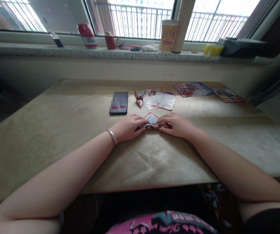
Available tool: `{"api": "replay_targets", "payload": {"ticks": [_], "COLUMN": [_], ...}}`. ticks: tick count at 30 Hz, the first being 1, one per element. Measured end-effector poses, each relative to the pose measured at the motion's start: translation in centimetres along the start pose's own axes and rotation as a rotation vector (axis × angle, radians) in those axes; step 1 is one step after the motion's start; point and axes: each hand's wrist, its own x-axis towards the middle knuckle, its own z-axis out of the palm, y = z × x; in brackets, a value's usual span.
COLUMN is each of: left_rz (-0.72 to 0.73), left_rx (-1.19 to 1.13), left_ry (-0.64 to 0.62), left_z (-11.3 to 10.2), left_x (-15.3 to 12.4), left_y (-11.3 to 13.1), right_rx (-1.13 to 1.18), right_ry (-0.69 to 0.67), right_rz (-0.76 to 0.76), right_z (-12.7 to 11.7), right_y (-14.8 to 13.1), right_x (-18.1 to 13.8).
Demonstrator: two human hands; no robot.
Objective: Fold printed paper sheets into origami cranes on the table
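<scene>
A partly folded sheet of printed paper point(152, 119) lies on the table in front of me, its white inner side with a red edge showing as a point at the top. Along its near edge runs a dark, colourful folded strip. My left hand point(132, 126) grips the left end between thumb and fingers. At the right end my right hand point(176, 125) pinches it the same way. My fingers cover both ends of the paper. Just beyond it sits a small folded paper piece point(139, 98) with pointed tips.
A phone or small tablet point(119, 103) lies beyond my left hand. Loose printed sheets point(161, 99) are behind the folded paper, with colourful leaflets point(192, 88) farther right. A can point(87, 35), a red bottle point(109, 41) and a patterned cup point(168, 35) stand on the windowsill point(130, 56).
</scene>
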Motion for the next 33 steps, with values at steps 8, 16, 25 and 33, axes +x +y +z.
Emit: {"api": "replay_targets", "payload": {"ticks": [8,16,25,33], "left_rz": [-0.047,-0.074,-0.081,-0.098], "left_rx": [0.024,0.066,0.097,0.122], "left_ry": [0.019,0.023,0.016,-0.035], "left_z": [0.6,0.9,1.4,1.6], "left_x": [0.5,0.8,1.1,1.1], "left_y": [0.3,0.6,0.6,0.4], "right_rx": [-0.02,-0.062,-0.064,-0.062], "right_ry": [0.038,0.048,0.035,0.041], "right_rz": [0.053,0.088,0.089,0.092], "right_z": [0.4,0.5,0.7,0.6], "right_y": [0.1,-0.3,-0.1,-0.2], "right_x": [0.2,0.4,0.5,0.5]}}
